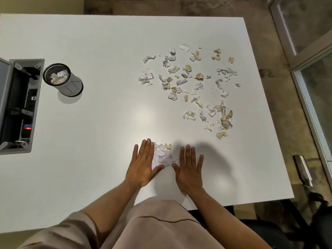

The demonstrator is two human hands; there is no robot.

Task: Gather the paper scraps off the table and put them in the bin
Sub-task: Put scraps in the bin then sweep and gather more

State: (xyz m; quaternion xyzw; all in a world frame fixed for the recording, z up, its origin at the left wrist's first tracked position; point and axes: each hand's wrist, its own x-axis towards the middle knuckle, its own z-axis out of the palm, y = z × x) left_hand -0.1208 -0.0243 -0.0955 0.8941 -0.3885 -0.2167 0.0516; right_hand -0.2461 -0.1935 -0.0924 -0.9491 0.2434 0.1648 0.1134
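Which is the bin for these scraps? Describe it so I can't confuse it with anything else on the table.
Start at the white table's left edge, where a grey open cable box is sunk into the top. Just right of it stands the bin: a small dark mesh cylinder. It is the only round upright container, and it already holds some paper scraps.
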